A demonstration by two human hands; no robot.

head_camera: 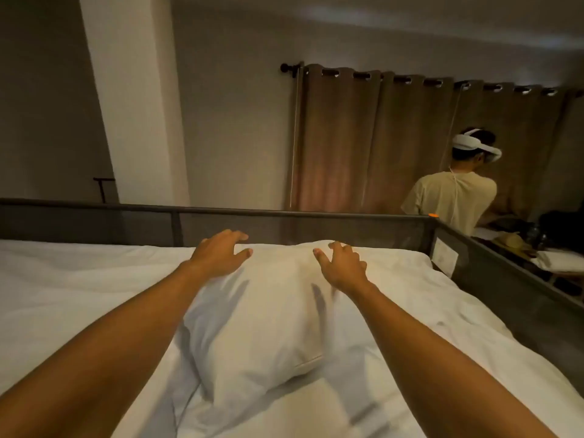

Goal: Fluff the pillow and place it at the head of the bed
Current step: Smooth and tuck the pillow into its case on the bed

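A white pillow point(268, 314) lies lengthwise on the white-sheeted bed point(63, 279), its far end close to the dark metal headboard rail point(240, 213). My left hand point(218, 254) hovers over the pillow's far left corner with the fingers spread. My right hand point(343, 263) is over the far right part of the pillow, fingers apart too. Neither hand grips the fabric; whether the palms touch it I cannot tell. Both forearms stretch out over the bed on either side of the pillow.
A dark mesh side rail point(505, 279) borders the bed on the right. Beyond it a person in a beige shirt point(452, 200) wearing a white headset stands by brown curtains point(379, 140). A white pillar point(132, 99) rises behind the headboard.
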